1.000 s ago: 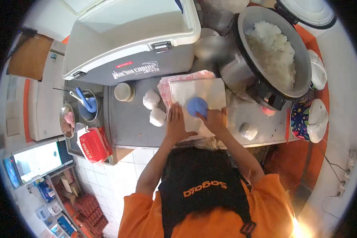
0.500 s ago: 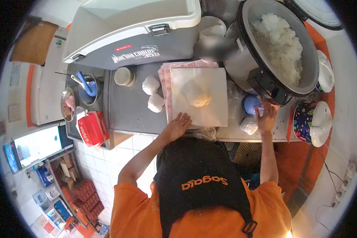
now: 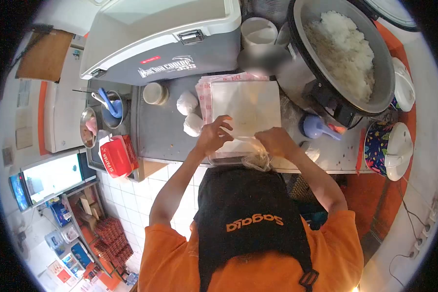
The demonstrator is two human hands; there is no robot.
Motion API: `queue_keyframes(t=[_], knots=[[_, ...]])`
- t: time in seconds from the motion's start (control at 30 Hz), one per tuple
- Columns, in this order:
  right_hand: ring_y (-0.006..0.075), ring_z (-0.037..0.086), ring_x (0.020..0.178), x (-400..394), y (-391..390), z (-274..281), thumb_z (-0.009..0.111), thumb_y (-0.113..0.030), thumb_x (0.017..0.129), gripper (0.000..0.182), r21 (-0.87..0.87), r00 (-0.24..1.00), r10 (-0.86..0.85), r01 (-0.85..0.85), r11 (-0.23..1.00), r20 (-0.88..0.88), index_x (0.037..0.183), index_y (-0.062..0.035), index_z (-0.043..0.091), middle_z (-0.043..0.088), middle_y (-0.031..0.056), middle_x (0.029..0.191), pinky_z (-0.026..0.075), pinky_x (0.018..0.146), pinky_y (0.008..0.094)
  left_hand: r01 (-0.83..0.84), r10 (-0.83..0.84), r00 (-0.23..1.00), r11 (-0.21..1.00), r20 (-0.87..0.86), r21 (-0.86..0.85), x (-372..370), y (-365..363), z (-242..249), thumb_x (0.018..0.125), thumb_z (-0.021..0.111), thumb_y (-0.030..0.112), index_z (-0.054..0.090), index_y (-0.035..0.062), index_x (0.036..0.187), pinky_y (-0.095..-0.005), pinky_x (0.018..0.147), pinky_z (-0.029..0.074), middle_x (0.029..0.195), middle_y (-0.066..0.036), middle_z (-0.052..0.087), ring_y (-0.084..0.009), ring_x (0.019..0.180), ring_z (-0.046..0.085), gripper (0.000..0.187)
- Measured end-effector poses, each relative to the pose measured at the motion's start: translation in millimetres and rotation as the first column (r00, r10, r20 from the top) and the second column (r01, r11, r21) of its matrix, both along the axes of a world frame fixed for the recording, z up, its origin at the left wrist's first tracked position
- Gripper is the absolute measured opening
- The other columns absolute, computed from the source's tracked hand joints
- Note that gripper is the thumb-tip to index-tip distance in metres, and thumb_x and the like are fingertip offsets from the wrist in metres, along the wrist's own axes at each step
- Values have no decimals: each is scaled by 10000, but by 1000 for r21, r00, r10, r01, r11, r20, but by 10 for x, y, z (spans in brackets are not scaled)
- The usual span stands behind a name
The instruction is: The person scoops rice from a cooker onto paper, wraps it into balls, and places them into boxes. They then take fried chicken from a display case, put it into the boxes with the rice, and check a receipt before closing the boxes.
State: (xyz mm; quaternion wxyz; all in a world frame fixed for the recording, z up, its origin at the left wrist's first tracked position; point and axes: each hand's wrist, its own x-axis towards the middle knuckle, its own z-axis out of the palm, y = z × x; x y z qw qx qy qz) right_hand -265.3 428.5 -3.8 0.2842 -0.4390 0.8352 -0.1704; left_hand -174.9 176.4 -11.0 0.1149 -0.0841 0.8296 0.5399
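A pale sheet of wrapping paper [image 3: 246, 104] lies on top of a stack of red-printed wrapping papers [image 3: 204, 92] in front of me. My left hand [image 3: 213, 137] is at the sheet's left edge, its fingers curled on the raised near part. On the other side, my right hand [image 3: 276, 141] is closed on the paper's near right edge. Between the hands the near part of the sheet is lifted and folded over; the rice mound is hidden. A blue rice scoop [image 3: 316, 126] lies right of the stack. Two white wrapped bundles [image 3: 187, 103] sit to the left.
A big rice cooker [image 3: 321, 73] full of rice [image 3: 350, 53] stands open at the back right. Behind the papers is a grey cooler box [image 3: 165, 61]. A lidded jar [image 3: 155, 93], a red carton [image 3: 118, 155], a metal bowl [image 3: 111, 121] and a patterned pot [image 3: 377, 148] stand around.
My right hand has let go of the blue scoop and moved left to the paper. My left hand has moved up slightly. The sheet's near part is now raised, and the rice mound no longer shows.
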Motion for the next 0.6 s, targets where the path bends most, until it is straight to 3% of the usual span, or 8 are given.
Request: queue_keyframes(t=[0.17, 0.3, 0.4, 0.43, 0.47, 0.5, 0.53, 0.6], knots=[[340, 698, 869, -338, -77, -246, 666, -227, 900, 181, -306, 901, -274, 379, 873, 336, 985, -74, 711, 717, 151, 939, 546, 781, 448, 83, -80, 995, 995, 57, -47, -228, -158, 1, 746, 836, 84, 562, 109, 1278, -330, 776, 581, 922, -83, 741, -202, 853, 732, 598], [321, 707, 881, -573, -211, -513, 686, -233, 888, 200, -343, 888, -419, 461, 819, 191, 966, -52, 720, 725, 154, 955, 550, 802, 432, -79, 79, 997, 997, 2, 27, -466, -348, -334, 776, 772, 43, 600, 112, 1232, -373, 910, 539, 976, -92, 728, -252, 913, 693, 493], [314, 710, 886, -650, -274, -646, 710, -266, 873, 256, -295, 870, -465, 493, 819, 164, 984, -34, 712, 728, 152, 967, 555, 800, 427, -218, -23, 925, 786, -379, -578, -536, -265, -531, 779, 681, 10, 618, 114, 1213, -429, 1078, 409, 1122, -118, 674, -292, 1110, 610, 451], [315, 711, 887, -649, -285, -659, 719, -281, 866, 283, -279, 859, -492, 512, 812, 143, 994, -29, 707, 727, 154, 962, 556, 795, 430, -254, -51, 871, 804, -489, -538, -450, -39, -234, 772, 607, 6, 618, 106, 1214, -464, 1158, 289, 1231, -124, 604, -319, 1232, 502, 453], [315, 711, 888, -607, -272, -662, 728, -297, 858, 311, -259, 845, -519, 533, 805, 127, 1005, -24, 701, 727, 157, 956, 558, 791, 434, -65, -193, 885, 851, -424, -521, -318, 57, -378, 762, 620, 30, 610, 72, 1249, -482, 1076, 405, 1263, -152, 629, -366, 1210, 550, 489], [324, 709, 885, -587, -243, -583, 737, -318, 849, 339, -264, 809, -580, 583, 768, 99, 1015, -25, 697, 724, 162, 947, 559, 787, 439, 325, -460, 866, 816, -197, -478, -250, 186, -599, 801, 574, 49, 586, 49, 1283, -451, 1169, 309, 1381, -99, 553, -317, 1359, 426, 482], [334, 707, 882, -546, -204, -438, 746, -340, 840, 368, -271, 770, -635, 627, 730, 72, 1024, -26, 693, 721, 168, 938, 560, 784, 444, 308, -601, 702, 740, -382, -597, -155, 290, -338, 777, 576, 48, 549, 8, 1338, -425, 1174, 319, 1461, -132, 494, -313, 1411, 376, 563], [341, 700, 854, -394, -75, -339, 762, -363, 829, 393, -189, 776, -630, 616, 765, -24, 1040, -39, 690, 718, 163, 911, 554, 763, 442, 193, -466, 817, 776, -340, -601, -68, 412, -581, 759, 589, 57, 533, -23, 1347, -428, 1169, 332, 1460, -167, 482, -315, 1407, 381, 596]])
